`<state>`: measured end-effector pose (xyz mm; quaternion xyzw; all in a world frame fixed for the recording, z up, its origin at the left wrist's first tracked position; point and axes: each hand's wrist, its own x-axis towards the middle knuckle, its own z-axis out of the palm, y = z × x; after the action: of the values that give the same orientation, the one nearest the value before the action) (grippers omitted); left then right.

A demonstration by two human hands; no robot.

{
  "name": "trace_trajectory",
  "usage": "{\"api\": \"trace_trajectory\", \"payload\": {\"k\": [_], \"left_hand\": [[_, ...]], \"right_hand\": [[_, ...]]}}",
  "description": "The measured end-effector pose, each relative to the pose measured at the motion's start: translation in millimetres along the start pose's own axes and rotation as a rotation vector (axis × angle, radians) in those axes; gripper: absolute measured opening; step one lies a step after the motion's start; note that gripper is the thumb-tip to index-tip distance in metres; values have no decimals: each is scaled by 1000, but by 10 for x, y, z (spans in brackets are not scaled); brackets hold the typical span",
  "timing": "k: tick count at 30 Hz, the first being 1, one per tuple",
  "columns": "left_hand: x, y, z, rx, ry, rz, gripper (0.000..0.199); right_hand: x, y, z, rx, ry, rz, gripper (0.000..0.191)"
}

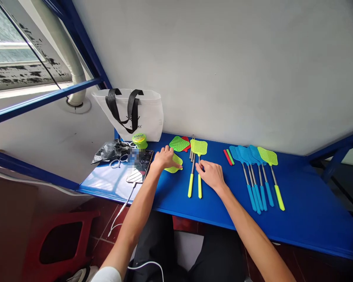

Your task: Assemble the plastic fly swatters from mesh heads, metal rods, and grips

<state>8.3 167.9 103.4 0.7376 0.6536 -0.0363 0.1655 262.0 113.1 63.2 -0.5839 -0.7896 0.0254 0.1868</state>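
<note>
My left hand (pixel 164 157) is over a loose yellow-green fly swatter head (pixel 174 169), thumb stretched out across it and fingers apart. My right hand (pixel 211 173) pinches the metal rod of a yellow-green fly swatter (pixel 199 147), whose handle points toward me. Just left of it lies a yellow handle with a metal rod (pixel 190 185); its upper end is partly covered. Behind are a green swatter head (pixel 179 143), a red swatter head (pixel 186 144) partly underneath, and several bare metal rods (pixel 191 153).
Several blue fly swatters (pixel 254 192) and a yellow-green one (pixel 278 192) lie at right, near red and green sticks (pixel 228 157). At left are a phone (pixel 141 168) on a cable, scissors (pixel 115 163), black plastic (pixel 106 151), a green tub (pixel 139 141) and a white bag (pixel 150 113).
</note>
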Motion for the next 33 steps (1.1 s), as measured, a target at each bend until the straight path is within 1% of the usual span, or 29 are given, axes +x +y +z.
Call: {"api": "trace_trajectory", "payload": {"k": [2, 4, 6, 8, 10, 13, 15, 18, 20, 22, 25, 28, 31, 33], "left_hand": [[3, -4, 3, 13, -27, -25, 108], [18, 11, 9, 9, -48, -59, 120], [36, 27, 17, -1, -45, -65, 126], [53, 23, 18, -33, -36, -33, 123], [66, -15, 2, -114, -38, 21, 112], [73, -130, -64, -304, -24, 110, 97], [70, -209, -119, -478, 24, 181, 91], [85, -255, -172, -835, 111, 264, 83], [124, -230, -175, -1056, 199, 264, 76], [178, -183, -162, -1216, 319, 233, 68], [248, -109, -139, -1413, 494, 202, 61], [263, -36, -127, -1562, 614, 211, 58], [245, 30, -121, -1670, 643, 213, 59], [236, 58, -117, -1714, 658, 188, 60]], "right_hand": [[-12, -89, 12, -39, 5, -19, 40], [-25, -179, 21, -83, -32, -33, 36], [-44, -252, 17, -108, -87, -50, 33], [-68, -300, 0, -112, -149, -65, 31], [-90, -325, -22, -108, -204, -76, 32], [-101, -348, -30, -118, -218, -61, 44], [-93, -365, -19, -141, -204, -32, 49], [-80, -385, -15, -161, -224, 16, 45], [-79, -382, -34, -136, -249, 38, 40], [-84, -368, -59, -102, -258, 57, 37], [-94, -362, -74, -104, -243, 94, 40], [-106, -400, -58, -139, -233, 100, 40], [-108, -415, -54, -111, -232, 123, 33], [-89, -369, -73, -16, -226, 181, 33]]}}
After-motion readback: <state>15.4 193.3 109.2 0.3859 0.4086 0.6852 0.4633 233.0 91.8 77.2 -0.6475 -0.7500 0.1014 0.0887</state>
